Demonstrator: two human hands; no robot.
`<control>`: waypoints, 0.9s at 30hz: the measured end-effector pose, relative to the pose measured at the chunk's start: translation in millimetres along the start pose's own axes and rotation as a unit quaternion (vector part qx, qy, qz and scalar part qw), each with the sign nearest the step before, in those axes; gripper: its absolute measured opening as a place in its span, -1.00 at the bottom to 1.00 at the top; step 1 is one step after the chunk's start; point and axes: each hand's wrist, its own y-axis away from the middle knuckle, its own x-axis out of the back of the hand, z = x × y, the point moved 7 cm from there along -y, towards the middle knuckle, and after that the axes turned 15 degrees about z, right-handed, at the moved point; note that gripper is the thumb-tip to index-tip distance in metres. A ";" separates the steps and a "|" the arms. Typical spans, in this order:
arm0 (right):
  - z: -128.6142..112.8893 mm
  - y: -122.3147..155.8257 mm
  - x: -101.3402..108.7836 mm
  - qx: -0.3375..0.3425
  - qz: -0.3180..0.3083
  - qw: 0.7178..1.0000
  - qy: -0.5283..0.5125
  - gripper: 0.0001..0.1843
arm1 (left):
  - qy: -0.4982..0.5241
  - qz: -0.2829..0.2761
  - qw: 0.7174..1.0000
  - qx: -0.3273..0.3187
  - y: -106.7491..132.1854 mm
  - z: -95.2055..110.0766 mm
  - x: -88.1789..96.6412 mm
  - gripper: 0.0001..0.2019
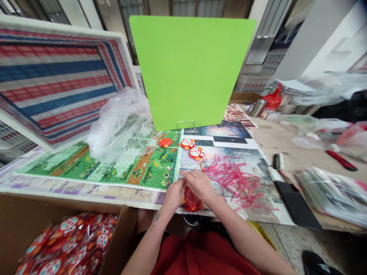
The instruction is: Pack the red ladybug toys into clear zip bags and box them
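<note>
At the table's front edge, my left hand (175,193) and my right hand (200,185) meet with fingers closed at the top of a clear plastic bag of red toys (192,201). My fingers and the right wrist partly hide the bag's neck. Just beyond my hands lie two red turtle-like toys with spotted white backs, a nearer toy (196,153) and a farther toy (187,143). A third red toy (165,142) rests to their left, its spotted side not showing. To the right of my hands spreads a loose heap of pink ties (232,177).
A cardboard box (126,229) of bagged red toys stands at lower left. Behind it are clear plastic bags (114,126) and a striped-lined crate (57,88). A green board (192,72) stands upright ahead. A black phone-like slab (298,206) and a red cutter (341,159) lie at right.
</note>
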 end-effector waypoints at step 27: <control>210.5 -20.4 38.3 -0.262 0.133 0.943 0.158 -0.52 | 0.309 0.041 0.930 0.196 12.4 -77.0 -18.6 -0.68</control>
